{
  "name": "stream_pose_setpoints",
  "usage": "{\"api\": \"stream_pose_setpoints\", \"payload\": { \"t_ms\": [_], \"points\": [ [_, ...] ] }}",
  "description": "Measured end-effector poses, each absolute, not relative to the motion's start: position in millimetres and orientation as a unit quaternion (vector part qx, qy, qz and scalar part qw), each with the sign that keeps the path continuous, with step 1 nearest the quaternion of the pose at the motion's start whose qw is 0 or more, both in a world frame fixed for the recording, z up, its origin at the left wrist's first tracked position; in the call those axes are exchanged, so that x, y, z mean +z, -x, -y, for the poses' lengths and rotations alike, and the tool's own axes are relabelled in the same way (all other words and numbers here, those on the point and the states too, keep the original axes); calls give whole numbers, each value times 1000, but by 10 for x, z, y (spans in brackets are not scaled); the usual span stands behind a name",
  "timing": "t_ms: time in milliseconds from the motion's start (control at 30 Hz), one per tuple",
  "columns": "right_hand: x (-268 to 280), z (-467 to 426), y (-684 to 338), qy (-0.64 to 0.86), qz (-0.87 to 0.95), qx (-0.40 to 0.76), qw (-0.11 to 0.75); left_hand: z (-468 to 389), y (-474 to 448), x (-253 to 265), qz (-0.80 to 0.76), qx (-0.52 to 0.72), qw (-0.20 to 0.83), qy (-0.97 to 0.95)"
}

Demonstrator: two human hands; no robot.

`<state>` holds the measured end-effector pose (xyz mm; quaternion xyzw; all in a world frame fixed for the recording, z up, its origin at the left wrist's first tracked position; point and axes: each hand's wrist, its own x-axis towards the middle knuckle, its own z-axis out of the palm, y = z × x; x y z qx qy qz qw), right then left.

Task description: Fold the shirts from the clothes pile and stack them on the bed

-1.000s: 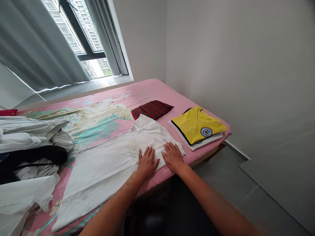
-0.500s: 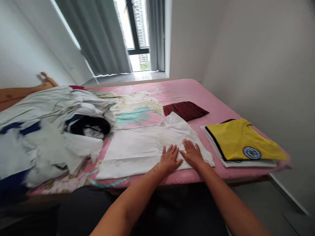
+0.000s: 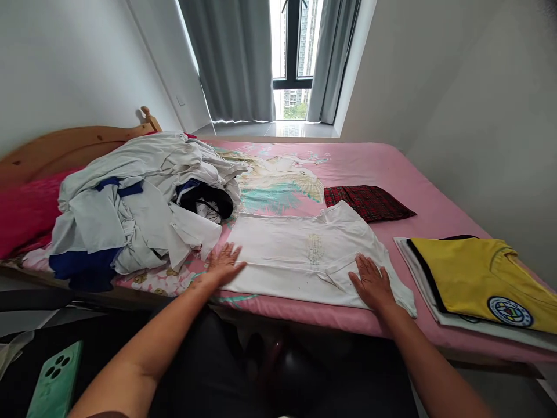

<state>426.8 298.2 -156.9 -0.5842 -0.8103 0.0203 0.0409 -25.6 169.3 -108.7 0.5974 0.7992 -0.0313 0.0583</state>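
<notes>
A white T-shirt lies stretched out sideways on the pink bed, its collar end to the right and faint print near its middle. My left hand rests at the shirt's left hem, fingers spread and flat. Over on the right, my right hand lies flat on the shirt near the sleeve, with the fingers stretched out. Neither hand grips the cloth. A small crease runs through the fabric just left of my right hand.
A large heap of white and dark blue clothes covers the bed's left side. Behind the shirt lies a folded red plaid cloth. Folded shirts with a yellow one on top sit at the right edge. A green phone lies lower left.
My left hand has moved left from the shirt's middle to its hem, apart from my right hand. The right hand stays near the sleeve. The view has turned left.
</notes>
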Motion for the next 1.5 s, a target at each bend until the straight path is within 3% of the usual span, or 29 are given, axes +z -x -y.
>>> {"api": "stream_pose_setpoints", "payload": {
  "t_ms": [133, 267, 500, 667, 800, 1100, 1500],
  "points": [
    [-1574, -3008, -4268, 586, 809, 24, 30, -1563, 530, -1092, -812, -2, -26, -583],
    [-1525, -3032, -4240, 588, 808, 38, 27, -1580, 68, -1111, -706, 55, -59, -703],
    [-1382, -2852, -3862, 458, 879, -1, 131, -1795, -435, -1210, -596, 74, 14, -799],
    [-1335, -2844, -3451, 360, 922, 80, 114, -2054, -612, -1124, -554, 89, 61, -825],
    [-1313, -3248, -3288, 385, 913, 103, 93, -2420, -623, -1133, -531, 62, 102, -839],
    [-1437, -4461, -3429, 481, 871, 41, 96, -3384, 693, -1346, -795, 13, 79, -601],
    [-1330, -5332, -3207, 602, 771, -72, 194, -3657, 1035, -1710, -858, 143, -35, -492]
  ]
}}
